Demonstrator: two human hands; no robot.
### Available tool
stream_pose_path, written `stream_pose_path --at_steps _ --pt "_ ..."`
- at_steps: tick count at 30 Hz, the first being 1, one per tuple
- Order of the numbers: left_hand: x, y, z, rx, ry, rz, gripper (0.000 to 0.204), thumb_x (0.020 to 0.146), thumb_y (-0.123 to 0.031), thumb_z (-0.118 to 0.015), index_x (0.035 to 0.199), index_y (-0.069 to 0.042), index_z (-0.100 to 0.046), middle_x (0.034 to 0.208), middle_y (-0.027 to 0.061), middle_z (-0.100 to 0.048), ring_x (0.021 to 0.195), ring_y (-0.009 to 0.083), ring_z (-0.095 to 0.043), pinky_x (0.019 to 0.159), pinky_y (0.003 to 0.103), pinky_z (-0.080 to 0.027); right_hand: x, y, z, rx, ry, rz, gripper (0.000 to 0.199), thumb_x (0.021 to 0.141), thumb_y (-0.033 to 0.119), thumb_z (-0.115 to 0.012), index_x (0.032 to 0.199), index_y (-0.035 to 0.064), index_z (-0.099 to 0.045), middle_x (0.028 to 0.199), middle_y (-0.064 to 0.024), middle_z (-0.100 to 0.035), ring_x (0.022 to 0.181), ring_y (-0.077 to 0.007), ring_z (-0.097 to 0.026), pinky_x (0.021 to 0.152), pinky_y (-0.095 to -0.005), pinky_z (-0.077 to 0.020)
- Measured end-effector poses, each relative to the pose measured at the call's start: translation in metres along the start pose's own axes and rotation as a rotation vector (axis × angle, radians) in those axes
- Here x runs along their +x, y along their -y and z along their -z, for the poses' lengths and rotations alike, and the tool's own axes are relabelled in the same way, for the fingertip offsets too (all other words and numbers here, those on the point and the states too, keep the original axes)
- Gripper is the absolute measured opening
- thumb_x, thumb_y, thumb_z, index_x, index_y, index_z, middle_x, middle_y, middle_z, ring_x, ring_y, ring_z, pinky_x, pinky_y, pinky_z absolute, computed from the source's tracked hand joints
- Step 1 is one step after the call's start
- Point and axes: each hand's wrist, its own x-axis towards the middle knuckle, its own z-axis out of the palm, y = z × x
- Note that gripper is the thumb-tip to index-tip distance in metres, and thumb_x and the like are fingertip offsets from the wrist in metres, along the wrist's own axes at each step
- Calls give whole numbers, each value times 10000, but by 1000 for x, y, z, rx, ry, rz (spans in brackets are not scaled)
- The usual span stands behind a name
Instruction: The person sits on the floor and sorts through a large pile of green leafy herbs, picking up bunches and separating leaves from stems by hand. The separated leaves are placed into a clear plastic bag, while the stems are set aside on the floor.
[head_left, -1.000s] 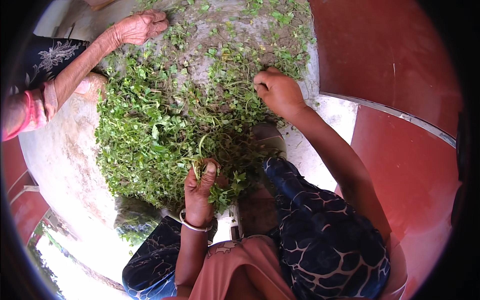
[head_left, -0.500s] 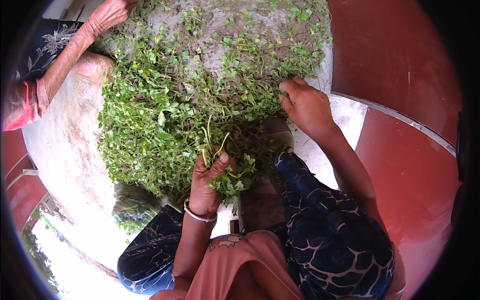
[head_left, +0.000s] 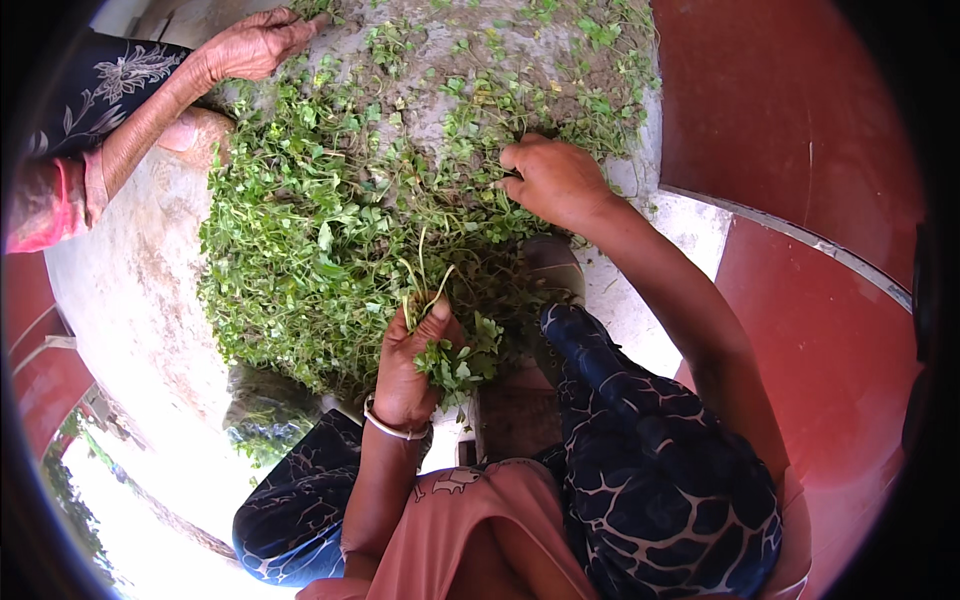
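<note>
Vs. half a sec ago: right hand (head_left: 553, 180) has slid further out over the pile of green leafy stems (head_left: 330, 240), now w/ fingers curled down into the greens near the pile's far right part; can't tell if they pinch anything. Left hand (head_left: 410, 365) sits a bit lower at the pile's near edge, fingers closed round a small bunch of leafy sprigs (head_left: 455, 362), stems sticking up past the thumb. Metal bangle (head_left: 392, 426) on that wrist. Pile lies on a round pale concrete slab (head_left: 130, 300), covering most of its middle. Other person's hand (head_left: 250, 45) rests at the far left edge, touching the greens. Red floor (head_left: 790, 120) to the right. Patterned dark trousers (head_left: 650, 470) cover the slab's near edge.
</note>
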Motion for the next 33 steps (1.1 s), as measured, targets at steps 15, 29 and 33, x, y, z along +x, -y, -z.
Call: stream_pose_path --at_steps 15,29,33 --pt "-2 -1 -3 3 -7 -18 152 868 -222 -646 891 -93 -569 618 -62 -408 552 74 -369 506 237 -300 -15 -16 25 1465 328 -308 102 876 191 -632 883 92 -611 740 39 -536 605 -44 -438 487 -203 -301" --pt "0 -3 -18 34 -53 -144 165 859 -118 -653 1003 -37 -651 713 -21 -589 598 64 -511 554 220 -419 -58 29 1 1759 407 -247 130 885 145 -605 972 49 -614 896 -25 -615 734 -103 -523 675 -251 -413" --pt "3 2 -14 -3 -60 -123 150 860 -107 -650 1000 -54 -654 761 -19 -612 613 63 -526 562 203 -425 -64 38 -5 1810 373 -216 176 899 127 -571 1032 13 -589 1064 -90 -625 902 -174 -596 830 -310 -448"
